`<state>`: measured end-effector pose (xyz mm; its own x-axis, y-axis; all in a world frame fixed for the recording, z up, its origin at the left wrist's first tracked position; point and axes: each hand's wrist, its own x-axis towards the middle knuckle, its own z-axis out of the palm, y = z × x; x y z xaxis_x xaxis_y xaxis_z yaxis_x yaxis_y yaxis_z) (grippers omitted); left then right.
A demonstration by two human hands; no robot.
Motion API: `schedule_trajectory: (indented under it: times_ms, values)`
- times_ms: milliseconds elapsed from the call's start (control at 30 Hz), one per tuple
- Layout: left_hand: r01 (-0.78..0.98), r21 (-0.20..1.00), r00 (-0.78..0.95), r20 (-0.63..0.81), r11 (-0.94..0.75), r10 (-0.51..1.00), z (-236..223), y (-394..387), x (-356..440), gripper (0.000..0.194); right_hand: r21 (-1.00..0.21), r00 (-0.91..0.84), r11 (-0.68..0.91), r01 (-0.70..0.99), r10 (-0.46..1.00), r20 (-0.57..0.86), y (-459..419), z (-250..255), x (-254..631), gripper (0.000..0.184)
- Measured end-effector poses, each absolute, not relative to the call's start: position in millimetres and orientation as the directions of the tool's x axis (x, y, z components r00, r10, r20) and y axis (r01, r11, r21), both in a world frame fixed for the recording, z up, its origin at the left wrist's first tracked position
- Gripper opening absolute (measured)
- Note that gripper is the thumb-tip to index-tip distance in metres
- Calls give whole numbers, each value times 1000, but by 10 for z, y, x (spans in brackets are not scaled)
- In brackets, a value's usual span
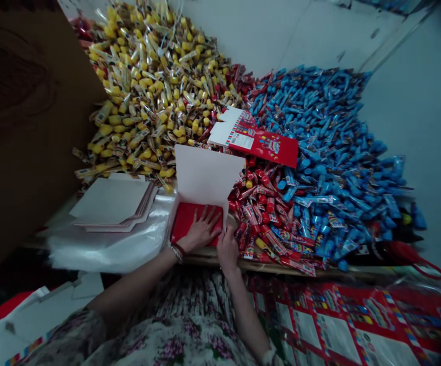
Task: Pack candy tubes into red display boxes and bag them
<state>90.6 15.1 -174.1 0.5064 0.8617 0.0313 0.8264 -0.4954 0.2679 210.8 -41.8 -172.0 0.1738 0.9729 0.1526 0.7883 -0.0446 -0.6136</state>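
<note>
An open cardboard box (208, 170) with white inner walls stands in front of me, its lid raised at the back. Red material (184, 218) lies in its bottom; whether it is card or a bag I cannot tell. My left hand (201, 231) rests flat on this red surface, fingers spread. At the box's right wall, my right hand (228, 251) has its fingers closed around the edge, thumb up. Just beyond those fingers shows a pale rounded shape, too dim to name.
Heaps of yellow-capped tubes (159, 86), red tubes (266, 203) and blue tubes (319, 117) surround the box. A flattened red carton (269, 145) lies on them. White cards (113, 201) sit on clear plastic (90, 251) at left. A large brown carton (25, 127) stands further left. Printed red packs (350, 315) lie below right.
</note>
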Motion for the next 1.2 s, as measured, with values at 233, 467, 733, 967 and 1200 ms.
schedule_trajectory:
  times_ms: [233,467,733,967,1200]
  values:
    - [820,273,502,81,-503,861,-1787,175,886,59,-545,172,-65,836,974,147,-317,-1723,2124,46]
    - [744,467,485,116,-478,867,-1742,228,878,56,-593,181,-35,804,965,189,-366,-1704,2114,48]
    - [583,694,196,384,-422,902,-1296,103,89,41,-711,183,100,696,933,310,-680,-1483,2286,49]
    - [795,583,-50,335,-165,941,-1370,655,-897,34,-859,289,29,511,936,203,-393,-1315,2725,44]
    - [851,317,340,273,-418,900,-1476,1161,-634,36,-813,48,231,534,952,303,917,-614,2747,36]
